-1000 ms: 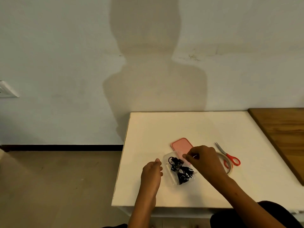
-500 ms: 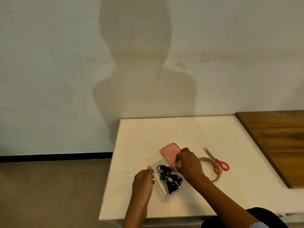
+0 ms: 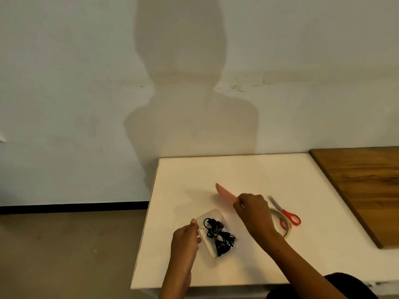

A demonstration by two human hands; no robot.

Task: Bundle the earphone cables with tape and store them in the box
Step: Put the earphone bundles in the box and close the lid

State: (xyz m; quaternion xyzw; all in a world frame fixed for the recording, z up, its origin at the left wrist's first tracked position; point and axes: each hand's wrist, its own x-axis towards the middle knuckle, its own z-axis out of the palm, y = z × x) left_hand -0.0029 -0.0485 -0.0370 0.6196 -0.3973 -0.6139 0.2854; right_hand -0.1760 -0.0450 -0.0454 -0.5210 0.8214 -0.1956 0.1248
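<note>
Plain room, bare wall (image 3: 64, 83), white table (image 3: 216, 169)

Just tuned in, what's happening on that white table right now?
A person is closing up a small clear box that holds bundled black earphone cables. The left hand steadies the box at its left edge, while the right hand grips the pink lid, tilted up off the table and not yet on the box. A roll of tape and red-handled scissors lie just right of that hand.
</note>
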